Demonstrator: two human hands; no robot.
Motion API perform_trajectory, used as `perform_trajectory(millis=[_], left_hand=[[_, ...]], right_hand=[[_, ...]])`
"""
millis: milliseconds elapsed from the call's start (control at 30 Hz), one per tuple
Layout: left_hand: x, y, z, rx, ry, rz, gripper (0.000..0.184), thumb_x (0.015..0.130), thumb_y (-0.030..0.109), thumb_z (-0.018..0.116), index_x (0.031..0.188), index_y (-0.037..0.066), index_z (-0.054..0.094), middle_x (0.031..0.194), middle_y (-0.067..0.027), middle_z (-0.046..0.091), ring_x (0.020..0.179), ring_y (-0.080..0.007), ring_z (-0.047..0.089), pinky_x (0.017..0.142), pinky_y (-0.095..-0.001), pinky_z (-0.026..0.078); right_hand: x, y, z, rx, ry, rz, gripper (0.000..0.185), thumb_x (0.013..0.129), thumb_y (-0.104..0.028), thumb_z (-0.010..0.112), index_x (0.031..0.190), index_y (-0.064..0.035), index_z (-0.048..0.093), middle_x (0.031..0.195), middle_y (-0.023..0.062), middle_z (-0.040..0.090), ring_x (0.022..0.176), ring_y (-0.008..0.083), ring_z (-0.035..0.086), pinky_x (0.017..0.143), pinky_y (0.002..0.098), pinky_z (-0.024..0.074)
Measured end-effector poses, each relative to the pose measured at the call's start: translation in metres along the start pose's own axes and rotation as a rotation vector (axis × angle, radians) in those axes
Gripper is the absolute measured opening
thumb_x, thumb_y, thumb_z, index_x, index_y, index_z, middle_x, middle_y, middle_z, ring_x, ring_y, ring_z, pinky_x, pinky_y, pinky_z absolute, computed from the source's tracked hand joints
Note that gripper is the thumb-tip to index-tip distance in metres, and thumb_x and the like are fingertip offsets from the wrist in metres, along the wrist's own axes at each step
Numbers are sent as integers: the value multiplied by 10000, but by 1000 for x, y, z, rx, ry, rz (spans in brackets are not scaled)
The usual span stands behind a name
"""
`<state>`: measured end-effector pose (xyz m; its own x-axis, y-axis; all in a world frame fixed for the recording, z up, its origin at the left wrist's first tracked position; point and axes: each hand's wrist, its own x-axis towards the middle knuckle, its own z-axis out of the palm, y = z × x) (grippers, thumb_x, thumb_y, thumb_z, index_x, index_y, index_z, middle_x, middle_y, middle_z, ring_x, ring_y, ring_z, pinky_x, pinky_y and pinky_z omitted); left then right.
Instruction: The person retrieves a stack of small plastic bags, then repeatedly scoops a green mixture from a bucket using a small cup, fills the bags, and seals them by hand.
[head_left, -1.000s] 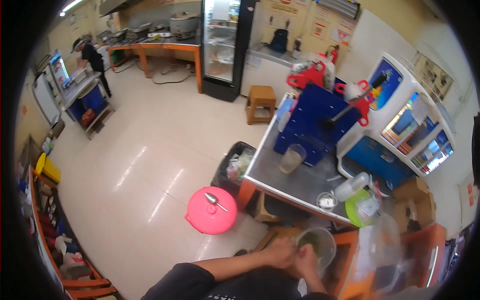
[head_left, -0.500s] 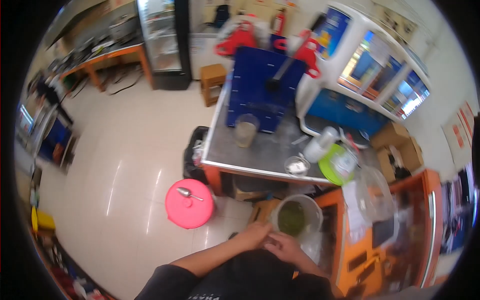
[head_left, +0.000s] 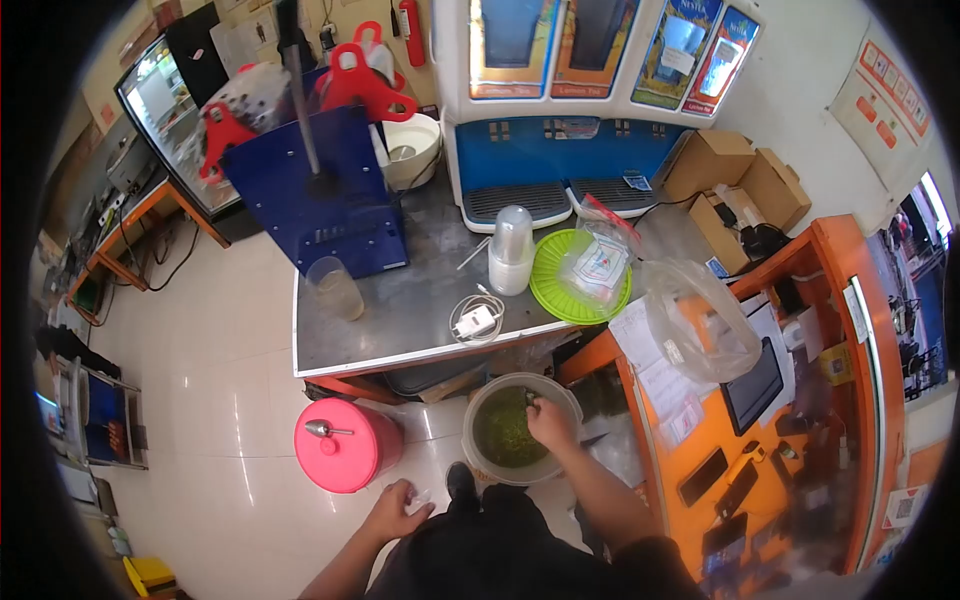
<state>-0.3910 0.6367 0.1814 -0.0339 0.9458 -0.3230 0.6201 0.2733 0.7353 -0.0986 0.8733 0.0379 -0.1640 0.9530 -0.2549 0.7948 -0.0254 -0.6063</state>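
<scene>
My right hand (head_left: pixel 550 422) reaches over a round whitish tub (head_left: pixel 573 412) of chopped-looking green stuff in liquid (head_left: pixel 508 432). Its fingers are closed at the tub's inner right side, on something I cannot make out. My left hand (head_left: pixel 395 512) is low at centre-left, fingers curled round a small piece of clear or whitish plastic (head_left: pixel 421 499). A pink lidded bucket (head_left: pixel 350 462) stands on the floor beyond my left hand, with a metal scoop (head_left: pixel 326 429) lying on its lid.
A grey-topped table (head_left: pixel 420 325) carries a blue metal stand (head_left: pixel 310 190), stacked cups (head_left: pixel 511 250), a white charger (head_left: pixel 474 322) and a green basket (head_left: pixel 557 290). Behind is a drink dispenser (head_left: pixel 560 150). Phones and a tablet (head_left: pixel 755 388) lie on the orange counter (head_left: pixel 680 510) at right.
My hands were together near the tub and have come apart: the right over the tub, the left out to the left. The view has turned right and shifted closer to the table.
</scene>
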Motion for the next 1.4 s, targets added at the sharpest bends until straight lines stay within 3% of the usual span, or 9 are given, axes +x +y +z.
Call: perform_trajectory(millis=[133,400,600,733,800,933,1133,1200,1400], left_hand=[[-37,-1,14,-53,158,-271,436,781,313,799,931,-22,563,787,-167,621,739,-303,625,685,-392,513],[-95,4,46,-226,343,-483,396,819,260,786,959,-6,527,769,-95,596,711,-180,584,643,-330,490],[-43,-5,49,-386,294,-463,386,842,229,770,1018,13,503,797,-46,550,727,-106,537,632,-295,450],[20,3,30,-168,78,-234,430,844,300,761,1027,8,504,836,-96,563,743,-175,552,673,-355,470],[49,21,13,-118,-8,-145,489,839,371,756,1032,0,503,850,-142,580,778,-258,575,711,-390,481],[92,26,-19,-58,-97,-45,506,846,371,755,1064,-1,490,901,-174,609,850,-285,619,761,-415,499],[145,-3,-44,-11,-277,146,576,815,336,783,1155,-12,474,1048,-236,604,1005,-373,611,868,-453,492],[160,-14,-52,79,-387,174,648,789,317,793,1210,-24,438,1155,-279,550,1122,-421,550,961,-485,450],[182,-9,-89,193,-450,200,719,761,336,812,1232,-32,413,1170,-282,539,1122,-405,542,972,-483,442]], right_hand=[[42,-19,1,-218,-127,153,305,923,-286,644,1060,-18,693,968,218,714,925,397,685,831,497,544],[15,-16,0,126,84,48,246,878,-269,671,983,-46,677,893,226,696,877,415,675,776,512,539],[-35,-6,-73,-336,-312,108,286,823,-230,690,987,2,724,910,204,730,909,395,712,798,482,575],[-48,-13,-51,-526,-482,10,184,808,-138,675,917,-21,766,923,163,749,912,346,736,739,464,592],[-52,-28,-45,-679,-477,6,163,833,-94,633,865,-57,788,928,149,755,904,320,743,690,437,593],[-73,-44,-77,-653,-422,66,180,852,-94,598,898,-61,768,913,130,748,861,311,740,657,431,586],[-86,-65,-37,-516,27,52,194,879,-141,579,981,-52,720,950,130,715,865,293,720,723,409,577],[-78,-73,-5,-508,6,72,185,873,-127,559,944,-59,715,975,127,701,925,301,702,763,440,575],[-72,-70,41,-418,-260,368,200,869,-155,569,947,-74,734,1041,142,703,972,331,693,807,458,569]])
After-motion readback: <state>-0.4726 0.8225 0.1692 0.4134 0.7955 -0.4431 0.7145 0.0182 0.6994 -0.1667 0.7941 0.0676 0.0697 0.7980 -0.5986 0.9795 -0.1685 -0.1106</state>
